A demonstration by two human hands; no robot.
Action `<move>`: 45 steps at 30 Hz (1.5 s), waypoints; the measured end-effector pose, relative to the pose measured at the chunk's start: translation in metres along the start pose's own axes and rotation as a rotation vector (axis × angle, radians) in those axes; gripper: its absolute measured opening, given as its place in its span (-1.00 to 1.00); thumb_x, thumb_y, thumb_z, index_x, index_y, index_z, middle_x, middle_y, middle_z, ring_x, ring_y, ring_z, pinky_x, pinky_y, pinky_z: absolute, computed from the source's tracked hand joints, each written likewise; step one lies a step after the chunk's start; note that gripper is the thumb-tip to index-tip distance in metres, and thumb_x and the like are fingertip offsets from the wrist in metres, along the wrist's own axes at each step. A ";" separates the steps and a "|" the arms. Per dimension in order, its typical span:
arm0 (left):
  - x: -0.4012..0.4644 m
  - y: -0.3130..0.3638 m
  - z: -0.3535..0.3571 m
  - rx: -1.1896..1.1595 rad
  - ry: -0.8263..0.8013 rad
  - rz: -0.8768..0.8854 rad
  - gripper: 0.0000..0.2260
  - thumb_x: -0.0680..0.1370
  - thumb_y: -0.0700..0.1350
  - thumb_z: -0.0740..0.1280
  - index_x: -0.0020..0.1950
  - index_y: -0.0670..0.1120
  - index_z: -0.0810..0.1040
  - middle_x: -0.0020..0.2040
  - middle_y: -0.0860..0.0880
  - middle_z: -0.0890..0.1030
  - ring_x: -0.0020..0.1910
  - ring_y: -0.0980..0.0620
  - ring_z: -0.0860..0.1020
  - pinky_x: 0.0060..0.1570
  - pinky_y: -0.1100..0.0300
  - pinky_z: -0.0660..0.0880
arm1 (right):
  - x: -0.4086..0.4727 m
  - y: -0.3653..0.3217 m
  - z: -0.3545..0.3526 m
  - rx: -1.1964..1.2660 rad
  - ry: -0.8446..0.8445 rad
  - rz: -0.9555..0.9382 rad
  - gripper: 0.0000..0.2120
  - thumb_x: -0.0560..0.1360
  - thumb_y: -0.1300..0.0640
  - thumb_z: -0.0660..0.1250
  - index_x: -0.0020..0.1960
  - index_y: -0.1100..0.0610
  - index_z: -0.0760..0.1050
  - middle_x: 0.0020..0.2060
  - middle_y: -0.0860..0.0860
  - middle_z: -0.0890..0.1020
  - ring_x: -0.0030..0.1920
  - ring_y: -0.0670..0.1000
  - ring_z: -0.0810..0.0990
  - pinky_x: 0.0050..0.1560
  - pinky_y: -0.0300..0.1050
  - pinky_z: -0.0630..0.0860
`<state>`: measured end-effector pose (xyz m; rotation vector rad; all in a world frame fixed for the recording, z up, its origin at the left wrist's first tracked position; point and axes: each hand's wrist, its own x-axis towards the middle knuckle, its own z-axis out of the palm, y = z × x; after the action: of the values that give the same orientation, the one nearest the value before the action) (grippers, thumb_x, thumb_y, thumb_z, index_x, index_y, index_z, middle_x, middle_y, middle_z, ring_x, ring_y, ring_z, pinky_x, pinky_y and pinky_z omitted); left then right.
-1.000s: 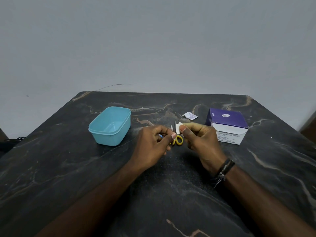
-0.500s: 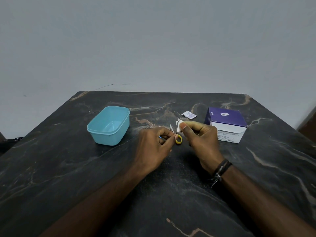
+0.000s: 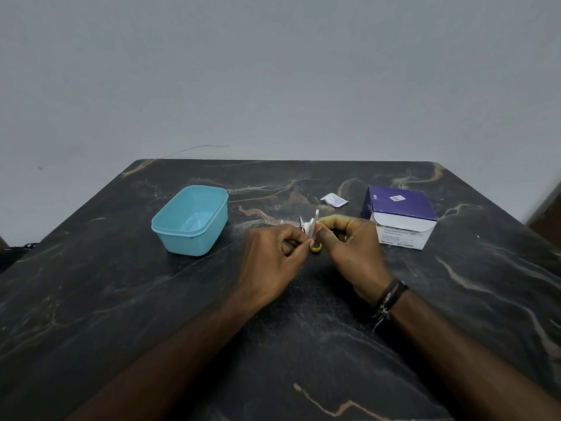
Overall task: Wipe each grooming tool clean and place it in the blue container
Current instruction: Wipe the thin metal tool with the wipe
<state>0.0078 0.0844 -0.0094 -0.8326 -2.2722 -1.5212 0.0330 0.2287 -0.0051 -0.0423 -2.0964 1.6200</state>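
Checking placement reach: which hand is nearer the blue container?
Left. The left hand sits just right of the blue container, holding the small scissors. The right hand is farther right, beyond the scissors, pinching a white wipe.

Scissors (image 3: pixel 312 230) handles mostly hidden inside hands (image 3: pixel 309 253)

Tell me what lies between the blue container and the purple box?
In the head view: both hands holding small scissors and a white wipe; farther back, a torn sachet.
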 end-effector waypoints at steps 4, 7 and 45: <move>-0.002 0.002 0.003 -0.013 -0.040 -0.026 -0.97 0.47 -0.18 0.46 -0.16 -0.07 0.68 -0.45 0.10 0.61 -0.49 0.13 0.57 -0.44 0.23 0.51 | 0.002 -0.006 -0.002 0.074 0.104 -0.034 -0.85 0.53 0.31 0.36 -0.21 0.26 0.62 -0.43 -0.02 0.59 -0.46 -0.26 0.47 -0.40 -0.40 0.40; -0.003 0.002 0.004 -0.017 -0.029 -0.028 -0.97 0.48 -0.16 0.46 -0.16 -0.08 0.68 -0.45 0.03 0.62 -0.50 0.04 0.57 -0.46 0.16 0.50 | 0.002 -0.006 -0.004 0.078 0.100 -0.040 -0.84 0.53 0.29 0.36 -0.22 0.25 0.62 -0.46 -0.06 0.58 -0.47 -0.26 0.46 -0.41 -0.40 0.39; 0.002 0.004 -0.001 -0.423 -0.058 -0.311 -0.91 0.46 -0.31 0.46 -0.07 -0.25 0.60 -0.32 -0.11 0.67 -0.34 -0.07 0.67 -0.31 0.13 0.64 | -0.001 -0.003 -0.003 0.033 0.043 -0.075 -0.85 0.53 0.25 0.37 -0.21 0.21 0.62 -0.38 0.01 0.63 -0.39 -0.20 0.52 -0.33 -0.36 0.45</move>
<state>0.0086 0.0856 -0.0046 -0.6470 -2.2318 -2.1955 0.0356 0.2304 -0.0020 0.0123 -2.0143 1.5944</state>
